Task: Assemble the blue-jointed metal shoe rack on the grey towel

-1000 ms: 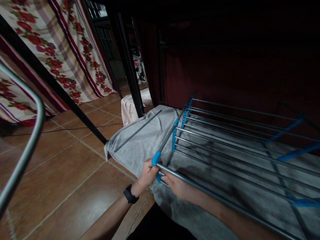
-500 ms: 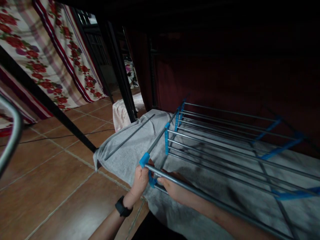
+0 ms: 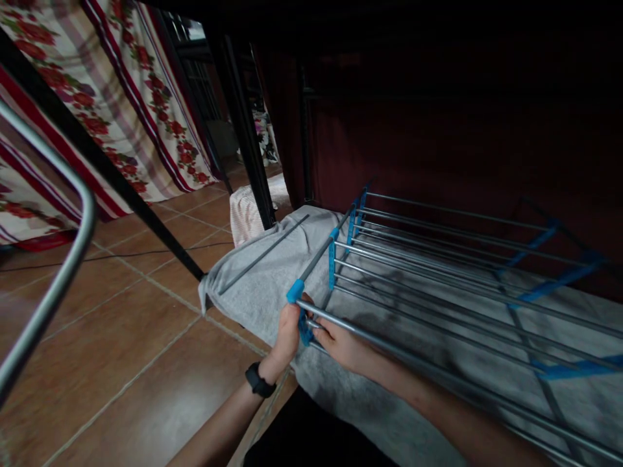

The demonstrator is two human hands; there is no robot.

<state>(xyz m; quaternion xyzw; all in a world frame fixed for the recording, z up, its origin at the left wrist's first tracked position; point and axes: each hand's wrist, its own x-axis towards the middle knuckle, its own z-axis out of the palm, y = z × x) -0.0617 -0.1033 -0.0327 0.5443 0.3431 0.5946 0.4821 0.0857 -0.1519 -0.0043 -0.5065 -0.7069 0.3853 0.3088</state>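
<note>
Drying rack, near-left blue corner joint: left hand and right hand both closed around it; grey towel beneath.

A floral curtain hangs at the left above the brown tiled floor. A black post stands beside a pale, perhaps folded cloth. A curved metal tube crosses the near left.

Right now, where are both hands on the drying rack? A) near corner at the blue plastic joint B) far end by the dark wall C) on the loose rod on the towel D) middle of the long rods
A: the left hand and right hand both grip the drying rack at its near corner, around the blue corner joint, above the grey towel.
</note>
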